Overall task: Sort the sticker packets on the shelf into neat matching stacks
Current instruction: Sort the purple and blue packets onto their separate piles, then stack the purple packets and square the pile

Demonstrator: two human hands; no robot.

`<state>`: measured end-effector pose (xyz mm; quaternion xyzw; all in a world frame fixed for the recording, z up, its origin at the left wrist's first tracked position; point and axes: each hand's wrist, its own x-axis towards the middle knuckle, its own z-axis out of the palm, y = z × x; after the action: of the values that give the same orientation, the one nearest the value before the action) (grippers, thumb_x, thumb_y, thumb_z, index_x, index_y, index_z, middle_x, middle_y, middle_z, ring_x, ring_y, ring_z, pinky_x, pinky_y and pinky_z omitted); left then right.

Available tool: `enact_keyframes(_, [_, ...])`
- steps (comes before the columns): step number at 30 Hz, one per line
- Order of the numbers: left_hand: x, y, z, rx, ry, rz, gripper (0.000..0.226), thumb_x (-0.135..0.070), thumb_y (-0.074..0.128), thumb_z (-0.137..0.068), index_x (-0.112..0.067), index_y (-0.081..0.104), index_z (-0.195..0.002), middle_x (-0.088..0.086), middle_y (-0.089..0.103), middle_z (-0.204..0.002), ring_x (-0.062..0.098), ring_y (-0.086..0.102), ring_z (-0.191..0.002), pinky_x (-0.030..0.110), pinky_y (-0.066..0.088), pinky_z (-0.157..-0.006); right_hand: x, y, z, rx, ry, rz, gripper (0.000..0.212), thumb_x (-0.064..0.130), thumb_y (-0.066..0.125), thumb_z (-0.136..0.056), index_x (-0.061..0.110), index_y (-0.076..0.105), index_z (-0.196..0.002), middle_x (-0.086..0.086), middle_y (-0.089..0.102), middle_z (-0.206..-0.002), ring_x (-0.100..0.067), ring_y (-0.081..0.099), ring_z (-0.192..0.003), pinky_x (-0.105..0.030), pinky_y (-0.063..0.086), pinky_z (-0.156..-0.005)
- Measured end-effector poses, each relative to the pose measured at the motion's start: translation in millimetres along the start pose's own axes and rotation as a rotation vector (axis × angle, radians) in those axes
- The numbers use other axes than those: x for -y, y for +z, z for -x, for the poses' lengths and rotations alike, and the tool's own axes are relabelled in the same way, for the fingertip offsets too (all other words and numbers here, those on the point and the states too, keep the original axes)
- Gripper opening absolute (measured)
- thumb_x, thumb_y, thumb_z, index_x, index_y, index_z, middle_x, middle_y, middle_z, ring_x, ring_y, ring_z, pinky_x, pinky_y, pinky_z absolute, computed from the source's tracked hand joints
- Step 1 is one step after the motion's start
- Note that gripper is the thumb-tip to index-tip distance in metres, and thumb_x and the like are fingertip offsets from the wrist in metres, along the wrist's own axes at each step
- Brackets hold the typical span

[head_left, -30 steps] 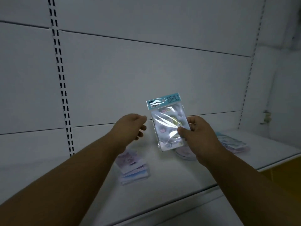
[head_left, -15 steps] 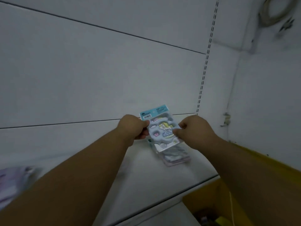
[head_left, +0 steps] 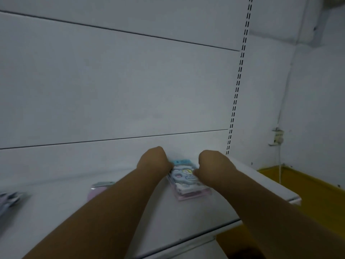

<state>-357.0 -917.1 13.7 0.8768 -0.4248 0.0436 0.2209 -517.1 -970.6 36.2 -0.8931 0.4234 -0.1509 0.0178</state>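
Two hands, left (head_left: pixel 155 162) and right (head_left: pixel 212 166), grip a blue packet (head_left: pixel 183 174) by its sides atop a stack (head_left: pixel 194 193) at the shelf's (head_left: pixel 242 186) right end, while a pink packet (head_left: pixel 99 189) and a loose pile (head_left: pixel 9 200) further left look unsorted.

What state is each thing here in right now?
Left hand: closed on the top packet's left edge.
Right hand: closed on its right edge.
Top packet: flat on the right stack.
Right stack: on the shelf, slightly uneven.
Middle packet: lying flat, partly hidden.
Left packets: blurred.
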Motion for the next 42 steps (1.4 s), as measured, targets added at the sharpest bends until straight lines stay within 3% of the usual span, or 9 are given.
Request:
enact_keyframes(4, [12, -13, 15, -0.049, 0.033, 0.016, 0.053, -0.054, 0.059, -0.087, -0.011, 0.055, -0.117, 0.009, 0.063, -0.119, 0.025, 0.058, -0.108, 0.033, 0.046, -0.087, 34, -17, 8, -0.156, -0.173, -0.078, 0.043, 0.037, 0.062, -0.088, 0.013, 0.055, -0.122, -0.011, 0.058, -0.118, -0.028, 0.057, -0.107, -0.038, 0.050, -0.089])
enact_keyframes(11, [104, -87, 86, -0.032, 0.024, -0.119, 0.045, -0.057, 0.056, -0.088, -0.018, 0.059, -0.112, 0.000, 0.065, -0.108, 0.016, 0.056, -0.092, 0.031, 0.049, -0.087, 159, -41, 51, -0.269, -0.415, -0.208, 0.038, 0.036, 0.058, -0.091, 0.017, 0.053, -0.123, -0.007, 0.056, -0.118, -0.024, 0.055, -0.107, -0.035, 0.049, -0.088])
enact_keyframes(21, [296, -191, 193, -0.194, -0.057, -0.247, 0.039, -0.053, 0.053, -0.089, -0.021, 0.060, -0.111, 0.001, 0.061, -0.108, 0.019, 0.057, -0.096, 0.036, 0.050, -0.087, 343, -28, 128, -0.239, -0.530, -0.304, 0.038, 0.036, 0.058, -0.091, 0.016, 0.054, -0.122, -0.008, 0.057, -0.117, -0.026, 0.057, -0.106, -0.038, 0.050, -0.088])
enact_keyframes(26, [346, -193, 214, -0.137, -0.178, -0.187, 0.056, -0.062, 0.049, -0.087, -0.017, 0.055, -0.120, 0.006, 0.060, -0.117, 0.023, 0.058, -0.102, 0.040, 0.050, -0.091, 373, 0, 142, -0.073, -0.443, -0.276, 0.038, 0.036, 0.057, -0.092, 0.012, 0.057, -0.121, -0.010, 0.061, -0.119, -0.025, 0.059, -0.106, -0.034, 0.047, -0.088])
enact_keyframes(29, [355, -188, 213, -0.064, -0.237, -0.105, 0.061, -0.061, 0.044, -0.091, -0.009, 0.060, -0.118, 0.011, 0.065, -0.117, 0.027, 0.061, -0.104, 0.033, 0.047, -0.086, 377, 25, 140, 0.054, -0.332, -0.256, 0.038, 0.036, 0.048, -0.097, 0.007, 0.057, -0.120, -0.012, 0.061, -0.122, -0.027, 0.057, -0.110, -0.033, 0.044, -0.090])
enact_keyframes(32, [350, -183, 205, 0.043, -0.279, 0.007, 0.064, -0.057, 0.035, -0.096, -0.003, 0.063, -0.116, 0.017, 0.065, -0.120, 0.031, 0.060, -0.110, 0.036, 0.045, -0.093, 379, 46, 136, 0.201, -0.232, -0.268, 0.032, 0.024, 0.040, -0.099, 0.002, 0.060, -0.113, -0.017, 0.062, -0.115, -0.031, 0.058, -0.108, -0.032, 0.043, -0.083])
enact_keyframes(36, [337, -179, 198, 0.093, -0.353, 0.151, 0.061, -0.054, 0.037, -0.096, -0.004, 0.062, -0.122, 0.018, 0.060, -0.129, 0.033, 0.056, -0.117, 0.040, 0.042, -0.104, 379, 60, 125, 0.282, -0.077, -0.485, 0.019, 0.019, 0.047, -0.091, 0.006, 0.061, -0.096, -0.012, 0.059, -0.089, -0.029, 0.060, -0.082, -0.029, 0.046, -0.068])
enact_keyframes(39, [332, -179, 196, 0.087, -0.332, 0.206, 0.045, -0.039, 0.047, -0.097, -0.004, 0.060, -0.123, 0.017, 0.060, -0.128, 0.030, 0.057, -0.115, 0.032, 0.044, -0.095, 380, 60, 121, 0.334, 0.005, -0.674, 0.012, 0.011, 0.058, -0.087, 0.000, 0.062, -0.091, -0.014, 0.056, -0.078, -0.022, 0.052, -0.062, -0.025, 0.042, -0.050])
enact_keyframes(42, [331, -178, 198, 0.070, -0.335, 0.291, 0.037, -0.033, 0.052, -0.095, -0.006, 0.063, -0.117, 0.015, 0.065, -0.119, 0.028, 0.061, -0.106, 0.030, 0.047, -0.087, 374, 62, 123, 0.379, 0.083, -0.965, 0.012, 0.001, 0.065, -0.083, -0.009, 0.064, -0.091, -0.021, 0.060, -0.084, -0.026, 0.059, -0.065, -0.032, 0.049, -0.056])
